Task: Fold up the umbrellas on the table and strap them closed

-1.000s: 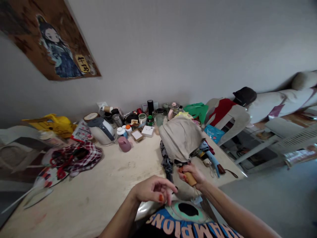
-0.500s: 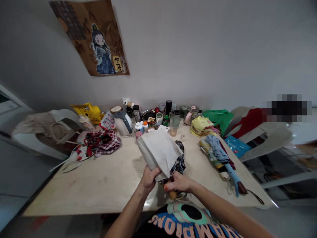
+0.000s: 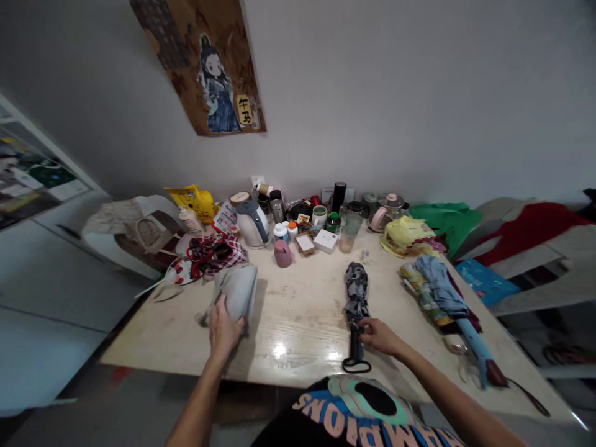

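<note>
In the head view, I see the left hand (image 3: pixel 224 328) at the lower left of the frame, closed on a soft gray bundle (image 3: pixel 238 287) over the table (image 3: pixel 298 316). The right hand (image 3: pixel 379 337), right of the middle and low, touches the handle of a gray-and-black folded umbrella (image 3: pixel 357 287) with bent fingers; I can't tell if they grip it. The umbrella lies on the table. A blue umbrella (image 3: pixel 440 288) lies at the lower right. A pink cup (image 3: pixel 283 255) stands near the center.
</note>
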`<state>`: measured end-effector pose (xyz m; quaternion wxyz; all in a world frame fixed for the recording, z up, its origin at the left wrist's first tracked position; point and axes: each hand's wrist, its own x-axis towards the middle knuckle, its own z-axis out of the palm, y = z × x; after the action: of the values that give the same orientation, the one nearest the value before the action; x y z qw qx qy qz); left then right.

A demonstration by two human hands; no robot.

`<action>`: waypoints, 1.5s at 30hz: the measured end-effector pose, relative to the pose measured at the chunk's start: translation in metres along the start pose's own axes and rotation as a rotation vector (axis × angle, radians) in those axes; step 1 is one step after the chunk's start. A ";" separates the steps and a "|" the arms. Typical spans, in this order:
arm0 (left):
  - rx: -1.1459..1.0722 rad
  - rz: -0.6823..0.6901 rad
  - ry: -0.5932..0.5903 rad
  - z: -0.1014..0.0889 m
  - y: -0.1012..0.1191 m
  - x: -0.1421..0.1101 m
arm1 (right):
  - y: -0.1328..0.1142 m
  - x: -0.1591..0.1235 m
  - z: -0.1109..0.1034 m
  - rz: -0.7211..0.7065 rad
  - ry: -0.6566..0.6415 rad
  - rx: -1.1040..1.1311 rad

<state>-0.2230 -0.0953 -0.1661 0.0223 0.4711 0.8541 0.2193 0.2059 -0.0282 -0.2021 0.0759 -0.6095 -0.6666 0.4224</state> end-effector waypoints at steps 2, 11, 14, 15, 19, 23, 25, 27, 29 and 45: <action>0.062 -0.007 -0.034 0.016 -0.009 -0.004 | 0.002 0.007 0.001 0.026 0.053 -0.028; -0.403 0.145 -0.131 0.048 0.035 -0.043 | -0.005 0.022 0.025 0.248 0.370 0.150; -0.696 0.062 -0.585 0.080 0.083 -0.068 | -0.012 0.033 0.030 0.290 0.382 0.373; -0.717 0.060 -0.654 0.091 0.100 -0.077 | -0.014 0.035 0.030 0.289 0.356 0.427; -0.808 0.013 -0.884 0.117 0.157 -0.102 | -0.025 0.030 0.034 0.187 0.239 0.686; -0.952 0.032 -1.098 0.113 0.191 -0.107 | -0.037 0.009 0.035 0.041 0.174 0.889; -0.977 0.027 -1.114 0.107 0.199 -0.106 | -0.041 0.001 0.029 -0.018 0.133 0.898; -0.949 -0.002 -1.035 0.102 0.200 -0.104 | -0.042 -0.004 0.017 -0.053 0.149 0.825; -0.858 0.062 -0.881 0.097 0.197 -0.101 | -0.041 -0.004 0.003 -0.058 0.243 0.746; -1.335 0.093 -1.421 0.039 0.213 -0.090 | -0.077 -0.023 -0.044 -0.315 0.188 1.196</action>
<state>0.0058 -0.0574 -0.1326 0.7857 0.4174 0.3222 0.3235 0.1807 -0.0200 -0.1140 0.5236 -0.3906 -0.3873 0.6507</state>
